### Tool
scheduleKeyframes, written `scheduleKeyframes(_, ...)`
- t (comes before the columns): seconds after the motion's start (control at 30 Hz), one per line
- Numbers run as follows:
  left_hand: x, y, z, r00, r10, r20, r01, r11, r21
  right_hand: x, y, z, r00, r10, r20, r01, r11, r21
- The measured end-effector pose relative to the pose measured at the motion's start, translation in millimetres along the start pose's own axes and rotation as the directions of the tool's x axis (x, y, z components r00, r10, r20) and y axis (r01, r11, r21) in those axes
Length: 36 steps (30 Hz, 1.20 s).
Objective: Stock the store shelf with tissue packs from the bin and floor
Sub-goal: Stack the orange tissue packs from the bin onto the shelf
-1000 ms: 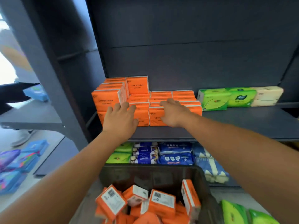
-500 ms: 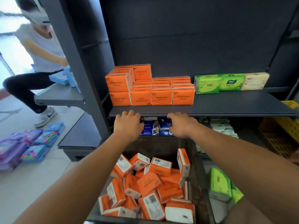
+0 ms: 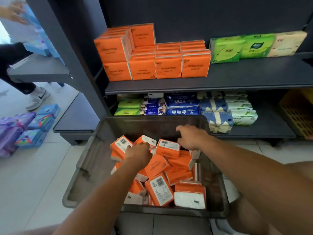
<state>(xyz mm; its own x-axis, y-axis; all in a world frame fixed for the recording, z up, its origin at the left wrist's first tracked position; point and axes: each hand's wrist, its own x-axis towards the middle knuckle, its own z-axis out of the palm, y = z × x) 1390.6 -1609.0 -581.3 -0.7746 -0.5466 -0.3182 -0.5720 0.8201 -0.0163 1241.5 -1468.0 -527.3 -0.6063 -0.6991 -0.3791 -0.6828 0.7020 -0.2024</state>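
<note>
A grey bin [image 3: 81, 167] on the floor in front of me holds several loose orange tissue packs [image 3: 159, 189]. My left hand [image 3: 138, 152] is down in the bin, its fingers curled over the edge of an orange pack [image 3: 121, 144] at the far left of the pile. Just above another orange pack [image 3: 167, 147] near the bin's far wall, my right hand [image 3: 189, 138] hovers with loose fingers, holding nothing. Stacked orange packs [image 3: 168, 67] fill the left part of the dark store shelf [image 3: 237, 77].
Green and cream packs [image 3: 225, 50] stand at the shelf's back right. The lower shelf carries green, blue and white packs [image 3: 183, 106], beside a yellow crate [image 3: 298, 112]. Blue and purple packs [image 3: 28, 129] lie on the floor at left, near another person's shoe [image 3: 37, 97].
Both hands left the orange stack on the shelf, drew back and dropped into the bin. My view tipped down onto the bin.
</note>
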Motion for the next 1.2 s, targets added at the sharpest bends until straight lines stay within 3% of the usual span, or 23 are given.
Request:
scheduleKeyframes(0.33,46,-4,86,0.975,-0.050,0.218,0.058,0.998,-0.029,41,22,44,0.998,-0.056,0.003,0.056,0.998,0.026)
scheduleKeyframes(0.57,59,-11,106,0.941,-0.047,0.334,0.107,0.981,-0.164,48,18,57,0.989,-0.147,-0.006,0.146,0.988,-0.051)
scheduleKeyframes(0.7,60,-20,102,0.950,-0.039,0.311,0.119,0.963,-0.242,47,13,55,0.989,-0.144,-0.010,0.144,0.988,-0.049)
scheduleKeyframes(0.87,53,-37,73,0.937,0.034,0.347,0.038,0.979,-0.201,41,10,55,0.992,-0.124,-0.013,0.123,0.990,-0.067)
scheduleKeyframes(1.2,21,-78,4,0.965,-0.006,0.263,0.141,0.855,-0.499,60,7,109,0.999,0.038,0.007,-0.037,0.984,-0.175)
